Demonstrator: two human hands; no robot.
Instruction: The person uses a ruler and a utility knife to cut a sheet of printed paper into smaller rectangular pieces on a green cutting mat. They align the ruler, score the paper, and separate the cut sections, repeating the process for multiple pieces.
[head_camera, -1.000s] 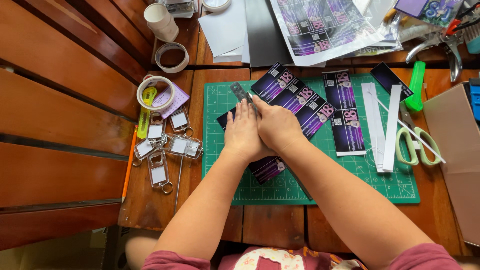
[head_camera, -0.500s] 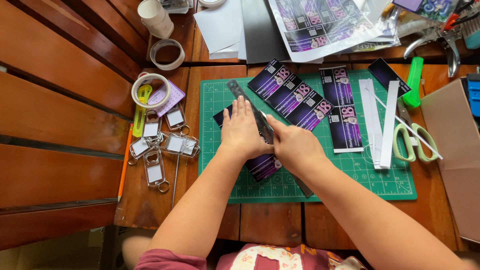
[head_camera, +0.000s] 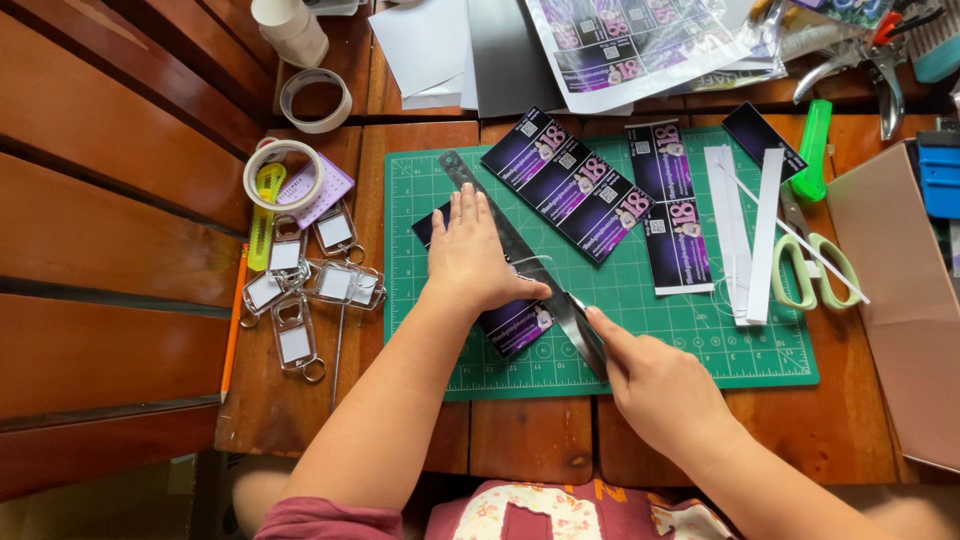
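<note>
Fingers of the left hand (head_camera: 470, 255) press flat, held together, on a metal ruler (head_camera: 520, 255) over a purple printed strip (head_camera: 515, 322); the right hand (head_camera: 655, 385) grips a craft knife (head_camera: 590, 335) beside the ruler on the green cutting mat (head_camera: 700, 330)

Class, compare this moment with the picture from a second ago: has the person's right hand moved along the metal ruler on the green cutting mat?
Yes. The right hand has slid down the ruler toward the near edge of the cutting mat, away from the left hand.
</note>
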